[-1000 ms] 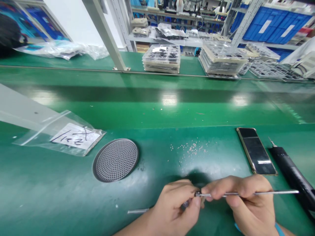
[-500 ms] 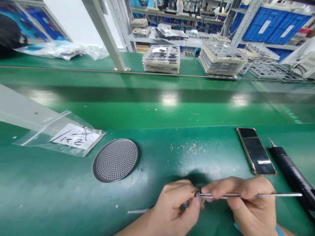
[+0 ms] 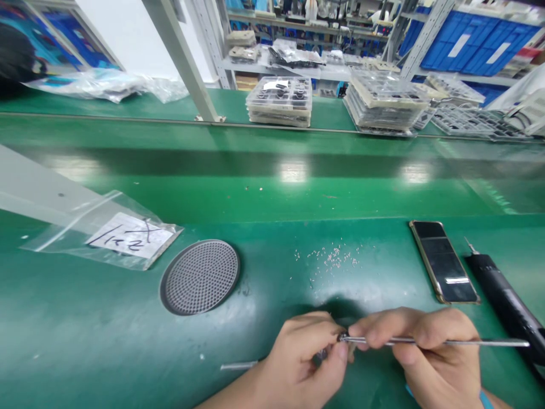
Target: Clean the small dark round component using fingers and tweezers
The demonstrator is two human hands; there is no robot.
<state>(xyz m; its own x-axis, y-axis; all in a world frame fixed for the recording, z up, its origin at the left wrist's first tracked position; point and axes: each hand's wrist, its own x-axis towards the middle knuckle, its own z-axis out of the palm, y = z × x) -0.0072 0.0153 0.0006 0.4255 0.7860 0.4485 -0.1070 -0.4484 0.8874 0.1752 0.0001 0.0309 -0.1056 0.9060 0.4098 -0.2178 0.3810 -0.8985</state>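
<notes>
At the bottom of the view my left hand [image 3: 300,358] is pinched closed on a small dark part [image 3: 342,337] held just above the green table. My right hand [image 3: 430,352] grips thin metal tweezers [image 3: 468,342] that lie level, with their tip touching the small part between my fingertips. A short metal pin [image 3: 238,366] lies on the mat just left of my left hand. A scatter of tiny pale screws [image 3: 334,257] sits on the mat beyond my hands.
A round perforated metal disc [image 3: 200,276] and a clear zip bag with a handwritten label [image 3: 106,236] lie to the left. A phone [image 3: 443,261] and a black electric screwdriver [image 3: 506,304] lie to the right. Stacked clear trays [image 3: 280,102] stand beyond the belt.
The tweezers have slid slightly to the right and tilted a little lower at the far end. Both hands stay in the same place.
</notes>
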